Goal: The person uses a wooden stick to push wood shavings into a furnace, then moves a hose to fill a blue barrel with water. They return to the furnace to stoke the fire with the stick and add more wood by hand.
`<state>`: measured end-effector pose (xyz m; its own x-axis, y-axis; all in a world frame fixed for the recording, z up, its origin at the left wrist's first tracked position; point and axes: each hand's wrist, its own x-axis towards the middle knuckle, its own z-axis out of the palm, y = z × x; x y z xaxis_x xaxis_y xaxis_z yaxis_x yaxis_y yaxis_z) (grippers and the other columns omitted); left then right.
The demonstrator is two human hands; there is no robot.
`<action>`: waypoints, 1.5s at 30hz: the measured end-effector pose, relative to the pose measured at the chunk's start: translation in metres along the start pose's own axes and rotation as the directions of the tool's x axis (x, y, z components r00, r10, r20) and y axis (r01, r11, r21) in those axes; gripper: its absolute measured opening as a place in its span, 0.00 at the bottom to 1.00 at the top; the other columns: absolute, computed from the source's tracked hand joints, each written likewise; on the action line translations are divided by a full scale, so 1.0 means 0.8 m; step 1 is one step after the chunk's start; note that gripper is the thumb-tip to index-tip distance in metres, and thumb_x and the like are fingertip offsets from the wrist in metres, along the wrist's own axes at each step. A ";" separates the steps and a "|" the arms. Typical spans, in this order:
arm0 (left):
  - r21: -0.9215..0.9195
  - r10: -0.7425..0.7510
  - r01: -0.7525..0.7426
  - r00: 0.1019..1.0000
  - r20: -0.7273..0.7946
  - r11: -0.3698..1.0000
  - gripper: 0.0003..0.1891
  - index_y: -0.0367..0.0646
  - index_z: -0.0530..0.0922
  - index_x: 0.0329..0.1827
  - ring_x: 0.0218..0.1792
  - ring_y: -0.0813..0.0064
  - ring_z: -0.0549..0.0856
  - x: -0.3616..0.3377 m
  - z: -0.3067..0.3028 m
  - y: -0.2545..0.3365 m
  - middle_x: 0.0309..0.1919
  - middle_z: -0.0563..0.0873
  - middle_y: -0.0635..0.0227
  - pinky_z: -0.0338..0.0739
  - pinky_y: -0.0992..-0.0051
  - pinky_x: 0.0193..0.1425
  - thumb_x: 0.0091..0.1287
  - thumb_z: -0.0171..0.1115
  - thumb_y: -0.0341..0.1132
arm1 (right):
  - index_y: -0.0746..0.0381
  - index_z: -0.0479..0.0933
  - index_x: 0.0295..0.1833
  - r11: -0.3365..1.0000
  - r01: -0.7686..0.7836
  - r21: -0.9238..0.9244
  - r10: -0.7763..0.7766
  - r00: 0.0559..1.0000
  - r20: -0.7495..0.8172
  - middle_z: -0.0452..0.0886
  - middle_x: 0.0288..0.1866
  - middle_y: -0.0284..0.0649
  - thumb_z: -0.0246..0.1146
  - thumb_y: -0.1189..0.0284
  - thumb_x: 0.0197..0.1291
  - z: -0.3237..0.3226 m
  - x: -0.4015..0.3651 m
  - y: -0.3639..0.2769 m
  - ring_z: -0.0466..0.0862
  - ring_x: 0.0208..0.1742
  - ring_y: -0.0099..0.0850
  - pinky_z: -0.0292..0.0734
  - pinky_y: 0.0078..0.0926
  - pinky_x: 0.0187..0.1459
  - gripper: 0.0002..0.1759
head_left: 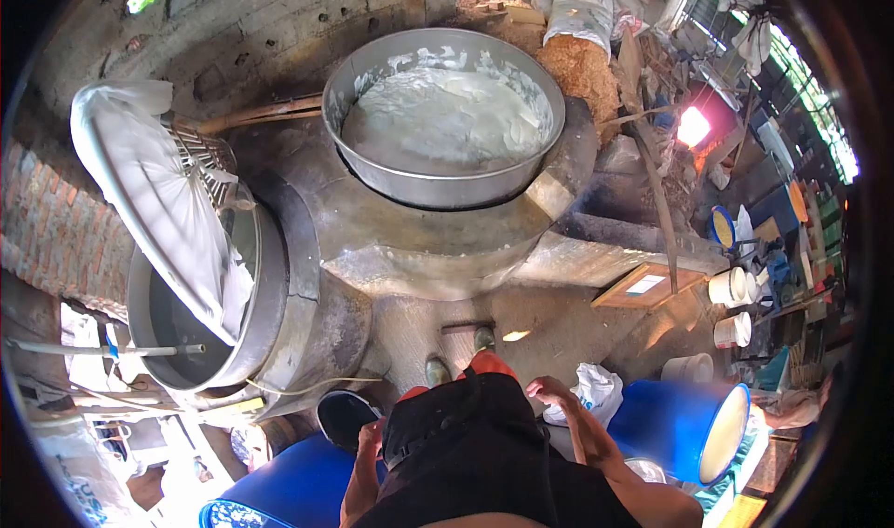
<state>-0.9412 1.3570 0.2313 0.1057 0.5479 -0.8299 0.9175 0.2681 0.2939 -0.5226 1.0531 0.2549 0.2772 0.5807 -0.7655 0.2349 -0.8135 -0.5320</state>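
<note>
My right hand hangs by my hip with nothing in it, its fingers loosely bent and apart. A white plastic sack is just beyond it. My left hand is low at my other side, next to a black bucket, its fingers mostly hidden. In front of me a large metal pan sits in a masonry stove, holding a pale, foamy mass. To the left, a hoop with white cloth leans up from a second metal vat.
Blue barrels lie at the left and right behind me. Another person's arm shows at the far right. A fire glows near a sawdust heap. A long wooden pole slants beside the stove. White buckets stand right.
</note>
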 end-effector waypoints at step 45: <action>0.064 0.287 -0.281 0.949 -0.134 0.958 0.18 0.48 0.85 0.41 0.35 0.63 0.87 0.054 0.021 -0.066 0.34 0.87 0.59 0.82 0.64 0.39 0.64 0.59 0.52 | 0.64 0.78 0.52 0.995 -0.019 0.101 0.026 0.998 -0.065 0.86 0.39 0.40 0.48 0.82 0.49 0.009 0.011 0.010 0.82 0.29 0.26 0.76 0.24 0.26 0.23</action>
<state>-0.9785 1.3533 0.1723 0.3121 0.7026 -0.6395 0.8736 0.0523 0.4839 -0.5247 1.0514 0.2413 0.3427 0.5602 -0.7541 0.1346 -0.8237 -0.5508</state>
